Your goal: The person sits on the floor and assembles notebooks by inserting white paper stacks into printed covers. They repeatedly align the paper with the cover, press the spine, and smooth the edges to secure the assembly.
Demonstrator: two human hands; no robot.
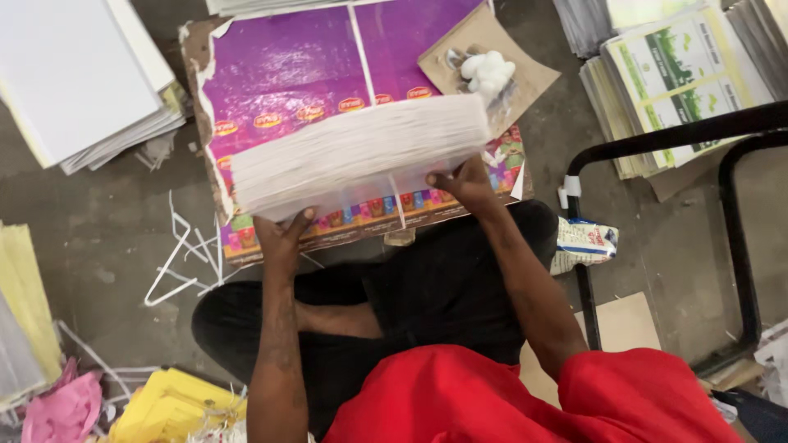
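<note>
Red cloth of my shirt fills the bottom of the view, and past it my crossed legs in black sit on the grey concrete floor (107,238). Both my hands are clenched on the near edge of a thick stack of white sheets (357,152): my left hand (283,234) grips the lower left corner, thumb on top, and my right hand (468,184) grips the lower right, fingers tucked beneath. The stack is lifted and tilted, its cut edges fanned a little so the layers show as fine grey lines; it looks heavy and loose, not bound. It hangs just above a purple printed sheet (287,74) laid on a torn brown board. I judge the risk to be a slip: held only at two corners, the middle could sag and sheets slide out across the floor, or the far edge could knock the small card with white lumps (488,61) lying just beyond it. White trimmed strips (185,254) litter the floor to my left, yellow paper (168,406) near my knee. Farther off lie a white pile of boards (78,78) at left and green printed stacks (673,78) at right, behind a black metal frame (730,213).
</note>
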